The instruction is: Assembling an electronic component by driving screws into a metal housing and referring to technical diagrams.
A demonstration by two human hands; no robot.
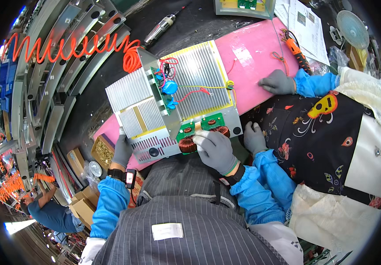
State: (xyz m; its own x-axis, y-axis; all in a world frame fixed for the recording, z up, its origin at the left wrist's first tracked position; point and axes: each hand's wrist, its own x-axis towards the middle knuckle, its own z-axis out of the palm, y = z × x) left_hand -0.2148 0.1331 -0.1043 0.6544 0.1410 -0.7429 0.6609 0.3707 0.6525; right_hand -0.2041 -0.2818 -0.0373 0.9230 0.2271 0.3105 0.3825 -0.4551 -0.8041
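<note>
My left hand (122,151), in a grey glove, grips the left edge of a metal chassis (166,152) with finned aluminium heat sinks (195,81). My right hand (216,151), gloved too, has its fingers closed near the chassis's front edge, between two small green circuit boards (213,120). Copper-wound coils (188,145) sit beside those fingers; whatever is pinched there is hidden. An upright metal plate (173,121) stands across the chassis, carrying a board with blue disc components (169,87) and loose red and yellow wires.
A co-worker at the right has one gloved hand (279,82) on the pink mat (248,57) and another (255,138) near the chassis corner. An orange coiled hose (131,59) runs to a power screwdriver (160,28). A box of brass-coloured fasteners (103,151) stands left, metal profiles beyond.
</note>
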